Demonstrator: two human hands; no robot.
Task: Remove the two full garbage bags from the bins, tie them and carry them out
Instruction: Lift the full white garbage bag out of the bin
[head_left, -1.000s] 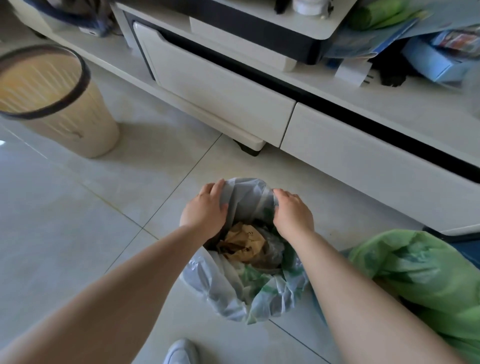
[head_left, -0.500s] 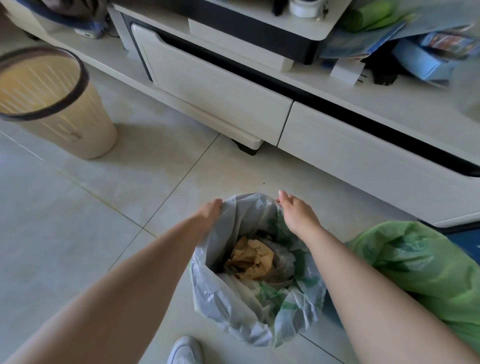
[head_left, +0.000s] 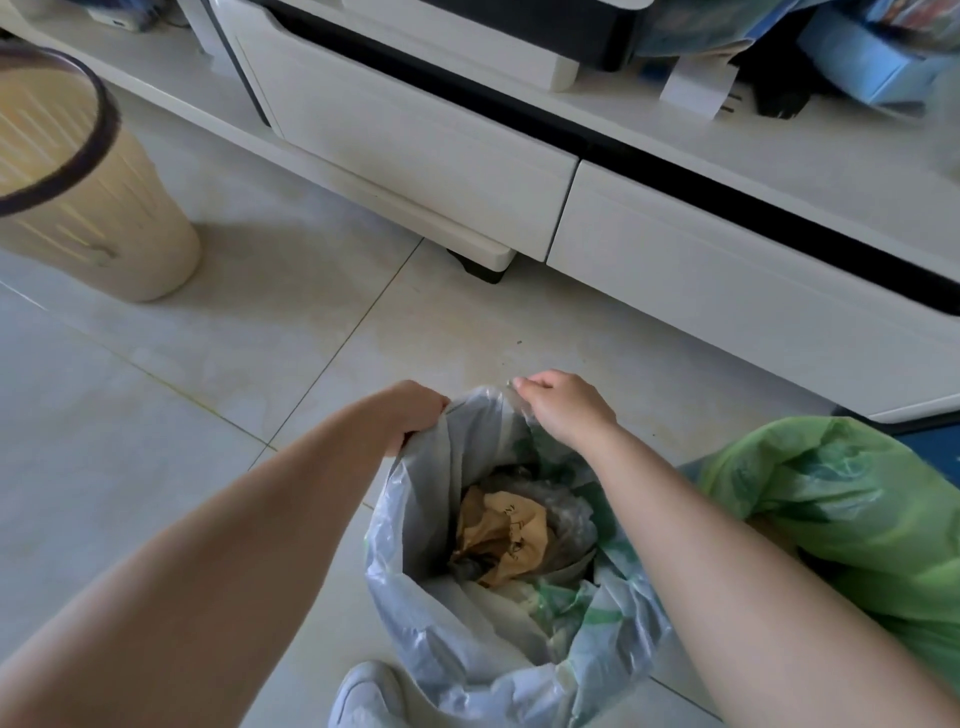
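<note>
The grey garbage bag (head_left: 467, 623) sits open on the floor at lower centre, crumpled brown paper (head_left: 501, 540) inside. The left hand (head_left: 415, 410) clenches its far-left rim; the right hand (head_left: 566, 405) pinches the far-right rim. Best to gather both edges high above the rubbish, leaving 2 long tails for knotting. The green bag (head_left: 852, 525) waits at right, the beige bin (head_left: 78, 197) upper left.
</note>
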